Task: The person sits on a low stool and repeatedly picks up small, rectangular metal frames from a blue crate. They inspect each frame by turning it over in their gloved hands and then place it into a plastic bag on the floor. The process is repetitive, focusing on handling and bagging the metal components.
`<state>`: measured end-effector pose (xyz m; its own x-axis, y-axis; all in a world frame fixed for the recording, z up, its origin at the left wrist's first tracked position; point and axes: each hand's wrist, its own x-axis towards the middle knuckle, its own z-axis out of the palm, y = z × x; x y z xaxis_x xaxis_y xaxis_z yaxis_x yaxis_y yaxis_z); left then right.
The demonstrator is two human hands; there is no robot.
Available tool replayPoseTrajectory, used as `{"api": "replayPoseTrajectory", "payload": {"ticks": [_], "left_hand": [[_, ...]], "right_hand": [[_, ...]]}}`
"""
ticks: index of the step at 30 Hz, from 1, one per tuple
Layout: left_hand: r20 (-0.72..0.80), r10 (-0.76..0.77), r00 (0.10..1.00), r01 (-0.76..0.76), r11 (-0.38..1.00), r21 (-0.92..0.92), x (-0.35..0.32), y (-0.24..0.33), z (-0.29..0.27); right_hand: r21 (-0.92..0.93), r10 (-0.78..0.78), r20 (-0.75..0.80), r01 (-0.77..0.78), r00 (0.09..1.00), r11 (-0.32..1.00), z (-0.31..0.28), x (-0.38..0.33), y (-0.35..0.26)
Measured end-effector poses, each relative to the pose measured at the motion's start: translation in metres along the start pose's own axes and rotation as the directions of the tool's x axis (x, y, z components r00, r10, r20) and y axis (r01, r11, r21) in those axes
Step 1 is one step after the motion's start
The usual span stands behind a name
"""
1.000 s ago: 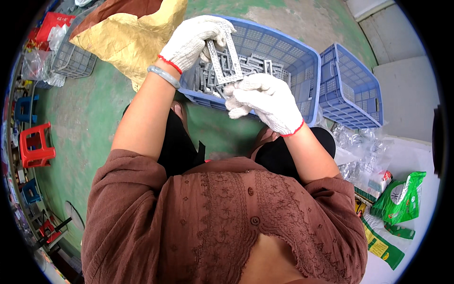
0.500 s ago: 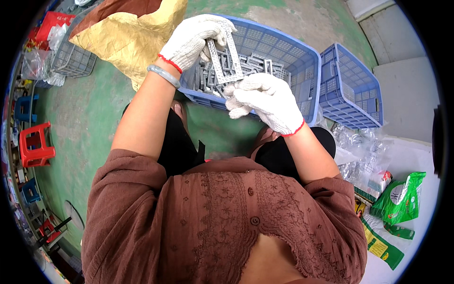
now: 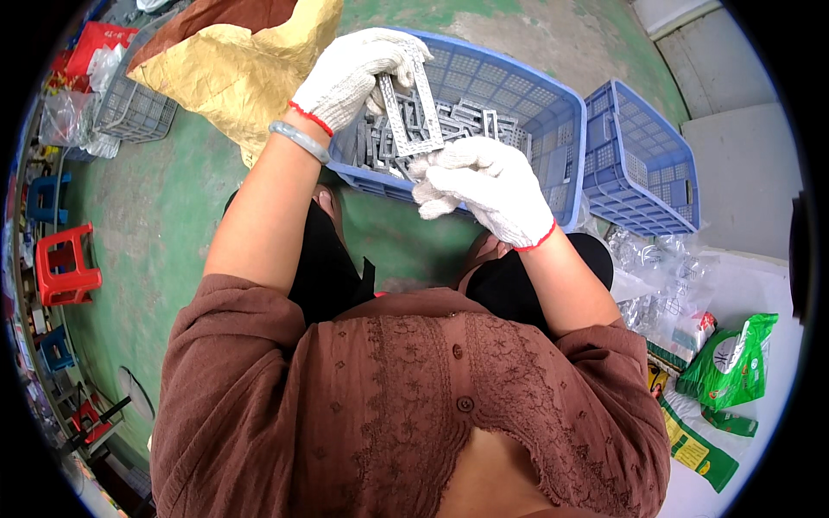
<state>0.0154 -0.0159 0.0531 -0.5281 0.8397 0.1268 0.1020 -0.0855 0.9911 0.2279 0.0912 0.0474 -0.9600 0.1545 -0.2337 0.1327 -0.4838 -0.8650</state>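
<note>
Item: grey plastic frame [image 3: 413, 108], which I see gripped at its top by my gloved left hand [image 3: 352, 73] and at its bottom by my right hand [image 3: 484, 186], above the blue basket [image 3: 553, 112] of grey parts [image 3: 458, 121].

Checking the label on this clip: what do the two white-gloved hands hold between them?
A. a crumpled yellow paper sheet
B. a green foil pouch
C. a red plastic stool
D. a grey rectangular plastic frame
D: the left hand and right hand both grip a grey rectangular plastic frame above the blue plastic mesh crate filled with similar grey parts.
</note>
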Motion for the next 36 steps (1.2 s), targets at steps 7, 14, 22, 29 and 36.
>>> {"api": "replayPoseTrajectory", "payload": {"ticks": [7,14,22,29,36], "left_hand": [[0.004,0.02,1.0,-0.02,1.0,-0.017,0.0007,-0.0017,0.0007],[0.015,0.032,0.999,-0.032,0.999,-0.019,0.0006,-0.0021,0.0004],[0.018,0.041,0.999,-0.041,0.998,-0.043,0.0019,-0.0055,-0.0008],[0.003,-0.001,1.0,0.001,1.0,-0.001,-0.0004,0.0008,0.001],[0.003,0.0,1.0,0.0,1.0,-0.017,-0.0008,0.0035,0.0024]], "right_hand": [[-0.012,0.001,0.003,-0.001,1.0,1.0,-0.0016,-0.0001,0.0007],[-0.018,-0.003,0.009,0.003,1.0,1.0,0.0001,0.0,-0.001],[-0.014,-0.002,0.005,0.002,1.0,1.0,0.0012,-0.0001,-0.0018],[-0.015,0.002,0.008,-0.002,1.0,1.0,0.0011,-0.0007,-0.0017],[-0.009,-0.002,0.017,0.003,1.0,1.0,0.0011,-0.0011,-0.002]]}}
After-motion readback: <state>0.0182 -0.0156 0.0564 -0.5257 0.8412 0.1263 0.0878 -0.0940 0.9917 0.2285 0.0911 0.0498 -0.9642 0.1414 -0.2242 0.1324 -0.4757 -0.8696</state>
